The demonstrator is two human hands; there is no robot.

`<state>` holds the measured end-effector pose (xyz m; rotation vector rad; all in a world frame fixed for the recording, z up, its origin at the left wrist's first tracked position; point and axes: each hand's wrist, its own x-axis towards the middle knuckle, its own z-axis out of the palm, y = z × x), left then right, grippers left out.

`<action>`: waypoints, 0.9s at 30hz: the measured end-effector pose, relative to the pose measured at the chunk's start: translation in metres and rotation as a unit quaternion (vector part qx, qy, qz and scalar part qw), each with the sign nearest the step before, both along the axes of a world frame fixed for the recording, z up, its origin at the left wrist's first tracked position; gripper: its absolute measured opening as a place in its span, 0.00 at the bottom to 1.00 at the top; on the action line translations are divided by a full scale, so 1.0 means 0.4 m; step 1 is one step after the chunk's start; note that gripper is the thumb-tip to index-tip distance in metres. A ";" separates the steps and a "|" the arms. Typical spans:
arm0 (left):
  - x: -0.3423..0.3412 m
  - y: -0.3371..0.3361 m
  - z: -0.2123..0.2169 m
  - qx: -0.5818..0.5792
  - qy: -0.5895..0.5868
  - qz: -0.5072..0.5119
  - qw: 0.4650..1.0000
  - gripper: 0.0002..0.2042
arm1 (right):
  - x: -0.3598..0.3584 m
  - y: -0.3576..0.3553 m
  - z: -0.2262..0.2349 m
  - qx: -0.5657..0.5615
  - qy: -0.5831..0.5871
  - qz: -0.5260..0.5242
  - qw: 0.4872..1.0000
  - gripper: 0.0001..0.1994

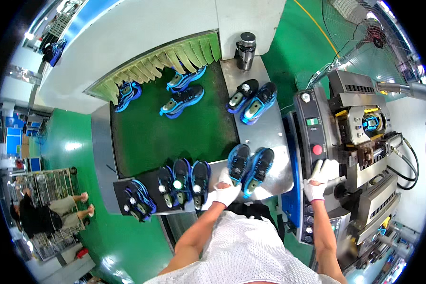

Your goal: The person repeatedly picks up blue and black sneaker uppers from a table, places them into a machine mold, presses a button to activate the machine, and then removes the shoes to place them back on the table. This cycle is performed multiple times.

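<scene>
My left hand (226,190), in a white glove, is at the near left side of a black and blue sneaker (239,160). Its fingers close against that sneaker's edge, partly hidden. A matching sneaker (259,171) lies just to the right on the metal tabletop (281,177). My right hand (318,182), also gloved, lies on the machine's control panel (312,123) with fingers stretched out, below a red button (317,149). It holds nothing. In the machine (364,128) beside it, a blue and black shoe (371,124) sits between metal clamps.
A green conveyor belt (175,137) carries sneakers out from under a fringed curtain (161,59). More sneakers (181,182) line the near ledge; another pair (253,102) stands near a steel flask (245,51). A large fan (375,35) is at upper right. At far left a person (47,215) is by wire racks.
</scene>
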<state>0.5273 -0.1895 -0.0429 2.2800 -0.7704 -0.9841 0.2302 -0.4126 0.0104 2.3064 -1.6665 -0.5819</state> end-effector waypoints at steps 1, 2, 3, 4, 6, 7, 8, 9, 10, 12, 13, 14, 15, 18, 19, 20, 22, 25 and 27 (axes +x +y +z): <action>0.007 0.013 -0.047 -0.090 0.008 -0.005 0.996 0.35 | 0.018 -0.006 -0.009 -0.019 -0.127 -0.014 0.992 0.57; 0.022 0.013 -0.023 -0.042 0.009 -0.031 0.999 0.35 | 0.000 0.024 0.003 -0.029 -0.237 -0.041 0.970 0.56; 0.045 0.016 0.003 -0.010 0.057 -0.008 0.998 0.34 | 0.024 0.064 -0.026 -0.042 -0.262 -0.007 0.964 0.54; 0.079 0.000 0.021 0.014 0.099 0.007 0.995 0.34 | 0.068 0.120 -0.022 -0.051 -0.283 0.026 0.957 0.53; 0.123 0.006 0.010 -0.037 0.114 0.024 0.992 0.39 | 0.210 0.251 -0.016 0.094 -0.460 -0.100 0.877 0.55; 0.159 -0.018 0.058 0.010 0.161 0.016 0.987 0.42 | 0.292 0.317 -0.051 0.128 -0.426 -0.195 0.874 0.48; 0.198 -0.032 0.080 0.059 0.201 0.007 0.978 0.45 | 0.353 0.364 -0.107 0.172 -0.404 -0.265 0.859 0.42; 0.219 -0.034 0.065 0.096 0.157 -0.009 0.983 0.48 | 0.405 0.391 -0.181 0.215 -0.373 -0.329 0.840 0.37; 0.235 -0.037 0.047 0.128 0.109 -0.024 0.986 0.51 | 0.443 0.395 -0.259 0.247 -0.346 -0.382 0.821 0.34; 0.288 -0.029 0.013 0.056 0.120 -0.058 0.989 0.55 | 0.471 0.386 -0.337 0.244 -0.348 -0.415 0.805 0.33; 0.284 -0.078 0.106 0.145 0.075 -0.063 0.985 0.56 | 0.459 0.402 -0.340 0.192 -0.387 -0.431 0.792 0.33; 0.313 -0.070 0.076 0.109 0.076 -0.097 0.986 0.56 | 0.461 0.398 -0.315 0.137 -0.428 -0.432 0.782 0.34; 0.331 -0.071 0.073 0.104 0.051 -0.113 0.987 0.56 | 0.463 0.373 -0.203 0.166 -0.530 -0.440 0.705 0.33; 0.254 -0.094 0.113 0.078 0.003 -0.228 0.970 0.54 | 0.381 0.467 -0.071 0.170 -0.740 -0.542 0.359 0.32; 0.201 -0.094 0.122 0.061 0.006 -0.284 0.957 0.52 | 0.330 0.524 -0.047 0.172 -0.748 -0.551 0.327 0.36; 0.129 -0.097 0.131 0.043 0.013 -0.348 0.936 0.50 | 0.299 0.604 -0.038 0.116 -0.737 -0.563 0.355 0.34; -0.094 -0.130 0.248 0.153 -0.034 -0.468 0.870 0.46 | 0.205 0.723 -0.003 -0.056 -0.678 -0.608 0.409 0.31; -0.257 -0.036 0.276 -0.077 0.095 -0.629 0.768 0.43 | 0.087 0.937 0.134 -0.093 -0.701 -0.665 0.241 0.30; -0.380 0.090 0.346 -0.173 0.024 -0.716 0.676 0.40 | 0.048 1.137 0.181 -0.261 -0.692 -0.641 0.206 0.31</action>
